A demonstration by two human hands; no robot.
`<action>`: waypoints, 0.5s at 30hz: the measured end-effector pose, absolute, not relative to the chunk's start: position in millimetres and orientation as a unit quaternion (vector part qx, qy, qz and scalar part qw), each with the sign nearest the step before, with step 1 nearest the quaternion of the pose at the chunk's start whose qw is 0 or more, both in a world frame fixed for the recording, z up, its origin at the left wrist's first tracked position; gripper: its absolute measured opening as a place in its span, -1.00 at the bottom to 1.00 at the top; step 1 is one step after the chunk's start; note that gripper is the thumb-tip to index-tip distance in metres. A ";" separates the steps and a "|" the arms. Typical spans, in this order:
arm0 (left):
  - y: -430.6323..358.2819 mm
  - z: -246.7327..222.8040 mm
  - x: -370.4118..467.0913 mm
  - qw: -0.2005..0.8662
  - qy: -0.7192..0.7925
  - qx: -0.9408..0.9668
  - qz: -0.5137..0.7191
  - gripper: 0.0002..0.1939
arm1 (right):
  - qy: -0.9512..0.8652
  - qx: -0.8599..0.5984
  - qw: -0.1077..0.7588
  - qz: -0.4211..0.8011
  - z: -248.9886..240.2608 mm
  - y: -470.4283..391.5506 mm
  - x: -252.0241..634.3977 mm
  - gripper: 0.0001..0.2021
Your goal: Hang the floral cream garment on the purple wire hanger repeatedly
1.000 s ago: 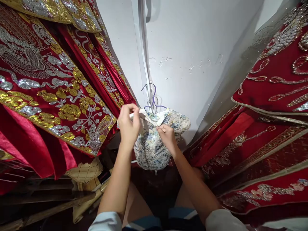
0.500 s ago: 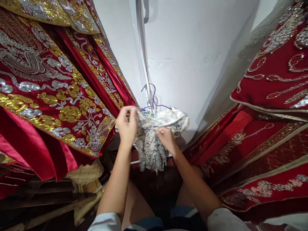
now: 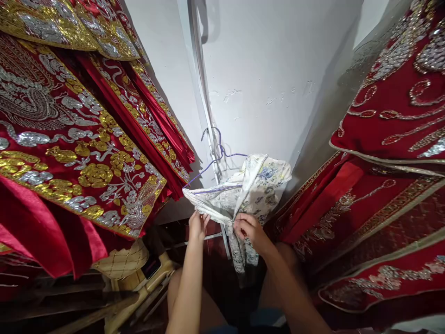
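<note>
A white floral garment point(image 3: 266, 183) drapes over a purple hanger point(image 3: 221, 153), whose hook is at a pale metal pole point(image 3: 205, 88). The hanger's left arm shows bare above the cloth, its end at the garment's left corner. My left hand point(image 3: 198, 225) has its fingers closed on the garment's lower left edge. Nearer the middle, my right hand point(image 3: 247, 227) pinches the garment where its folds come together. Gathered cloth hangs below my right hand.
Red embroidered garments with gold and silver sequins point(image 3: 97, 176) hang at the left. More red beaded garments point(image 3: 392, 116) hang at the right. A wooden chair point(image 3: 153, 283) with a dark phone-like object stands at lower left, and a white wall point(image 3: 264, 51) rises behind.
Both hands have moved down; my left hand has left the hanger's left end for the lower edge. The garment is spread wider, its right side opened out, and the hanger's left arm shows more.
</note>
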State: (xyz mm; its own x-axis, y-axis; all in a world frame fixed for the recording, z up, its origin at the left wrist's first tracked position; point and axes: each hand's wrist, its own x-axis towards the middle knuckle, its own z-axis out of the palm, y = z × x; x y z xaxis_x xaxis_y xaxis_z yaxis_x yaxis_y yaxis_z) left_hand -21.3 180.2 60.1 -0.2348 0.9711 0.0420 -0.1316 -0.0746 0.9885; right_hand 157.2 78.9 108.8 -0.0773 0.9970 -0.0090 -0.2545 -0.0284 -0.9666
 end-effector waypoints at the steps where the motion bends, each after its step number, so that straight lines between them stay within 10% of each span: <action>1: 177.0 54.7 -13.7 0.470 0.506 0.406 0.599 -0.77 | -0.449 -0.419 0.535 0.580 108.2 75.9 163.4 -0.83; 15: 128.3 95.3 32.8 0.611 0.370 0.502 0.487 -0.66 | -0.473 -0.482 0.466 0.572 95.8 58.3 215.7 -0.70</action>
